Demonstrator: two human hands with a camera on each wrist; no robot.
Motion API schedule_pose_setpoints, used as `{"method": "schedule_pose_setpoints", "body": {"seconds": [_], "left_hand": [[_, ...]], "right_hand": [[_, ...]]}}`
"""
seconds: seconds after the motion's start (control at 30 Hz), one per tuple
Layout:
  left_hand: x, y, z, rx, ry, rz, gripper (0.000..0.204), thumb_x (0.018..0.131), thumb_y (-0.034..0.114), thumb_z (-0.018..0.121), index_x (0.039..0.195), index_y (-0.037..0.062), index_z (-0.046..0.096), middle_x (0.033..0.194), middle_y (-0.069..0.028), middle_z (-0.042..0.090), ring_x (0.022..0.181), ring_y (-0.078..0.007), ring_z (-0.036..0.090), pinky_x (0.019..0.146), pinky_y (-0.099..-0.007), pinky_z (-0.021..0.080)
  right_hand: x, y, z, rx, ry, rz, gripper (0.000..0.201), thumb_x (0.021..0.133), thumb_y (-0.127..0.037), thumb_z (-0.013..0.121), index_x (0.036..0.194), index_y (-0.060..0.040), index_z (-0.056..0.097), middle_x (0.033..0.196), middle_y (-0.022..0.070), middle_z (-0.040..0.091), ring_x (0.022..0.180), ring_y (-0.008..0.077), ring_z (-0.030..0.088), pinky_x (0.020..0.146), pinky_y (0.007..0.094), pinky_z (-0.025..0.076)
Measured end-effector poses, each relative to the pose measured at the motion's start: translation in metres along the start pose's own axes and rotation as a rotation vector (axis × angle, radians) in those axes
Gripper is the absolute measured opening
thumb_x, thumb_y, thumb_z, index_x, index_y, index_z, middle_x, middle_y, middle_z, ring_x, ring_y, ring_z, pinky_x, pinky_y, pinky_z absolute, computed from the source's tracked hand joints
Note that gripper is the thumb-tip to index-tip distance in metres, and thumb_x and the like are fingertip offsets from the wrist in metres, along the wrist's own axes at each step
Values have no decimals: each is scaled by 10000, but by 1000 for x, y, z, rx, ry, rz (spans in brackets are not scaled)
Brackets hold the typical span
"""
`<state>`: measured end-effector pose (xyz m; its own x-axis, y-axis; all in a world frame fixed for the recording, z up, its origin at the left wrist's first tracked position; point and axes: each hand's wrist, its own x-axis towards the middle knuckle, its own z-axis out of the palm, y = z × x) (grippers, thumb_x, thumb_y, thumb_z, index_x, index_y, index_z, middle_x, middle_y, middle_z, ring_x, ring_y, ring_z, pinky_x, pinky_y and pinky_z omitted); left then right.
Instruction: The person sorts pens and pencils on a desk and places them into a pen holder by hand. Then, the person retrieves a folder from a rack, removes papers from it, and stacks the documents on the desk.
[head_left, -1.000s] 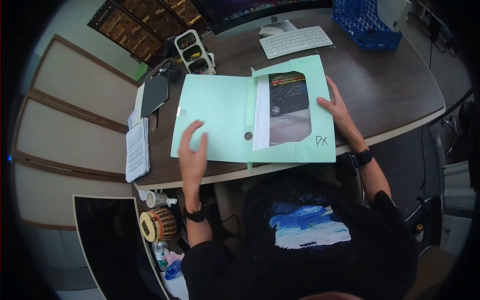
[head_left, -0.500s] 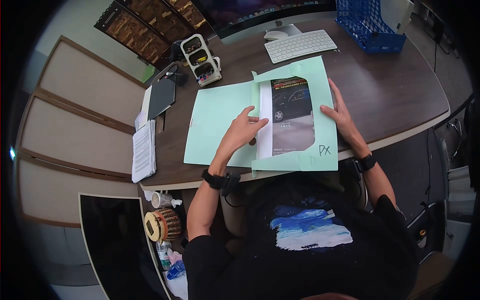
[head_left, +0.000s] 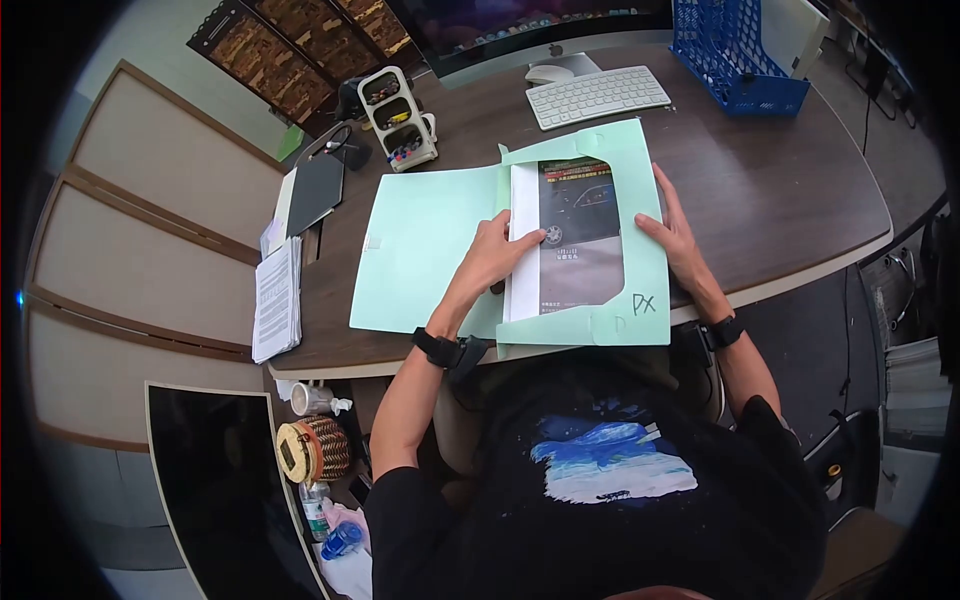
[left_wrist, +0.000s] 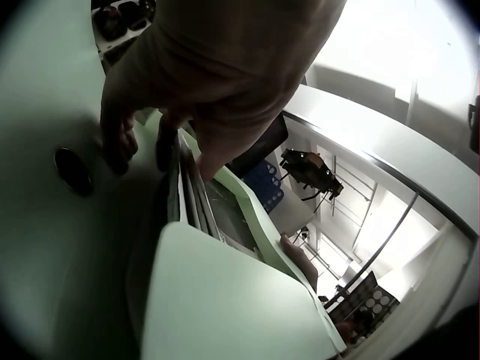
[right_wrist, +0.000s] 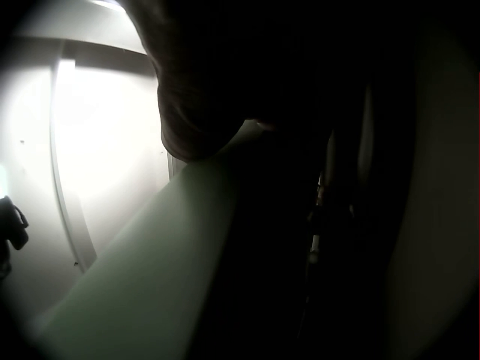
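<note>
A pale green folder (head_left: 415, 250) lies opened out near the desk's front edge, its right side framing a stack of papers (head_left: 582, 265) topped by a dark printed sheet with a car picture. The left hand (head_left: 487, 257) pinches the stack's left edge, thumb on top. In the left wrist view, thumb and fingers of the left hand (left_wrist: 217, 67) straddle the paper edges (left_wrist: 196, 199). At the folder's right edge, the right hand (head_left: 680, 240) grips it with the thumb on top. The right wrist view is dark, showing part of the right hand (right_wrist: 199, 97) against the folder (right_wrist: 150, 262).
Behind the folder are a white keyboard (head_left: 598, 97), a mouse (head_left: 550, 74) and a monitor. A blue basket (head_left: 765, 92) stands at the back right, a pen organizer (head_left: 400, 118) at the back left. Stacked papers (head_left: 277, 305) lie at the desk's left edge.
From above the left cover, the left hand has moved right to the papers, and its thumb now rests on the printed sheet. The right hand keeps its hold on the folder.
</note>
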<state>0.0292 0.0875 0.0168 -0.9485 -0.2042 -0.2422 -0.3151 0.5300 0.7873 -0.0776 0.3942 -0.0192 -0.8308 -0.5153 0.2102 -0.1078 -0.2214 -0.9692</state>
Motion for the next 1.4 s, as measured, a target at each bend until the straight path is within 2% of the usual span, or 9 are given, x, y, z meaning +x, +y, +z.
{"method": "schedule_pose_setpoints", "body": {"seconds": [0.13, 0.2, 0.47, 0.73, 0.9, 1.07, 1.2, 1.27, 1.4], "left_hand": [[-14, 16, 1, 74, 76, 57, 584, 993, 346, 794, 1328, -76, 569, 1124, -272, 756, 907, -259, 796, 727, -384, 638], [-23, 34, -2, -117, -6, -82, 628, 1013, 271, 778, 1426, -81, 463, 1175, -267, 735, 959, -276, 790, 763, -402, 660], [-17, -6, 26, -694, -64, -62, 638, 1060, 155, 719, 1511, -91, 340, 1321, -253, 655, 1180, -300, 723, 953, -404, 654], [-58, -26, -10, -511, 153, 125, 732, 1074, 180, 729, 1644, -40, 324, 1422, -152, 647, 1242, -180, 639, 1052, -335, 548], [-97, -63, -71, -429, 389, 183, 378, 1071, 156, 727, 1381, 50, 539, 1135, -35, 660, 1010, -93, 621, 863, -290, 552], [-112, -108, -103, -437, 531, 79, 427, 1074, 165, 717, 1426, 22, 522, 1220, -93, 679, 1089, -155, 649, 932, -326, 550], [-107, -137, -100, -522, 538, 51, 469, 1072, 154, 717, 1467, 15, 505, 1266, -112, 683, 1121, -176, 665, 959, -334, 557], [-103, -147, -93, -570, 497, 11, 494, 1082, 137, 694, 1510, 14, 482, 1344, -110, 668, 1200, -183, 652, 1043, -348, 527], [-96, -154, -82, -638, 464, 2, 500, 1079, 128, 694, 1512, 16, 470, 1342, -123, 666, 1185, -195, 665, 1026, -359, 550]], "right_hand": [[0, 0, -1, -5, 2, 14, 981, 1035, -241, 707, 1760, -50, 75, 1224, 225, 718, 947, 185, 750, 815, 299, 582], [0, 1, -1, -8, 3, 10, 981, 1035, -243, 708, 1760, -49, 76, 1218, 223, 718, 942, 182, 748, 808, 297, 583], [1, 1, 3, 4, 1, -17, 954, 1052, -227, 694, 1756, -38, 78, 1253, 211, 718, 921, 171, 746, 790, 292, 597], [-16, -14, -50, 185, 54, 56, 779, 1026, -172, 654, 1707, -7, 311, 1586, 179, 527, 1397, 227, 567, 1147, 334, 468], [-56, -80, -115, -1, 286, -54, 718, 1027, -227, 624, 1662, 3, 377, 1428, 174, 614, 1182, 210, 691, 970, 313, 587], [-113, -102, -202, 431, 467, -16, 525, 1090, -317, 554, 1502, 7, 572, 1252, 175, 730, 1074, 272, 760, 906, 405, 652], [-132, -116, -216, 571, 609, -246, 499, 1107, -343, 545, 1447, 11, 634, 1254, 160, 753, 1098, 283, 764, 911, 409, 653], [-140, -86, -262, 715, 424, -305, 571, 1120, -403, 549, 1497, 22, 599, 1336, 181, 752, 1177, 317, 757, 1025, 484, 633], [-140, -71, -267, 542, 653, -275, 561, 1126, -410, 548, 1478, 23, 609, 1340, 188, 747, 1076, 306, 790, 902, 421, 678]]}}
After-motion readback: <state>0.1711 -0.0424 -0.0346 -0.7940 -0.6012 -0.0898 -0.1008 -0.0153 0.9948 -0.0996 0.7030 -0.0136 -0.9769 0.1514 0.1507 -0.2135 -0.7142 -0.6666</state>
